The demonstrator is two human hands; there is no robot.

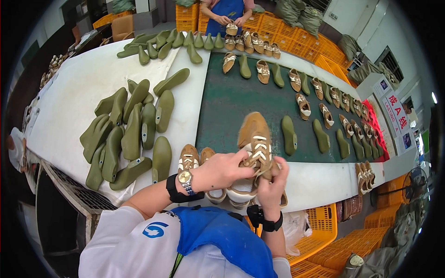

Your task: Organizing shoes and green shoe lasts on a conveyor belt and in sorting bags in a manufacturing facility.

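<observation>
A tan suede sneaker point(254, 130) with white laces and white side panels is held in front of me, toe pointing away. My left hand point(225, 170) is closed on its left side, fingers at the laces and collar. With closed fingers, my right hand point(272, 184) grips the right side of the opening by the tongue and lace ends. My wrists partly hide the other tan sneakers point(188, 157) standing on the near table edge. To the left of my hands lies a green shoe last point(162, 157).
Several green lasts point(134, 125) are heaped on the white table point(60, 106). On the green conveyor belt point(232, 102), rows of sneakers point(263, 72) alternate with lasts point(289, 134). Across the table a person in a blue apron point(224, 21) handles a shoe. Orange crates point(324, 224) stand at my right.
</observation>
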